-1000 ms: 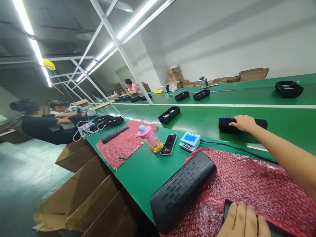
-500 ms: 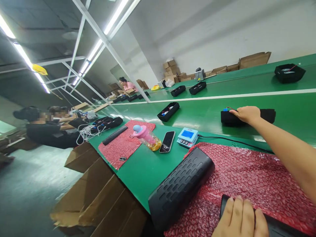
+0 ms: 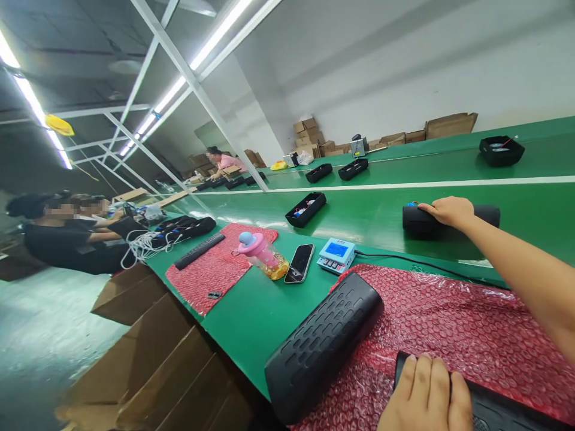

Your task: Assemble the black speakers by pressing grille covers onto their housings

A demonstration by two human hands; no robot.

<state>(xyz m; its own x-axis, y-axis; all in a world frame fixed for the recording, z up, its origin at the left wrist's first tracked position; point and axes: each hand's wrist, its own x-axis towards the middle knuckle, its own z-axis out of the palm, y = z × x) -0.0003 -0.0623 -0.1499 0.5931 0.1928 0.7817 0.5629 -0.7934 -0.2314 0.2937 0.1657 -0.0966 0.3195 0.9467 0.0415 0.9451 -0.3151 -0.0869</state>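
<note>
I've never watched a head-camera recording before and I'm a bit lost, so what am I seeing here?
There is no machine doing the work: these are a person's own bare hands, seen by a camera worn on their head, looking forward and down. The right hand lies over a black casing. The left hand rests on a black part over red bubble wrap. How firmly either is gripped isn't clear. Nearby on the green work surface are a large patterned black case, a phone, a small blue device and a pink-lidded bottle.
</note>
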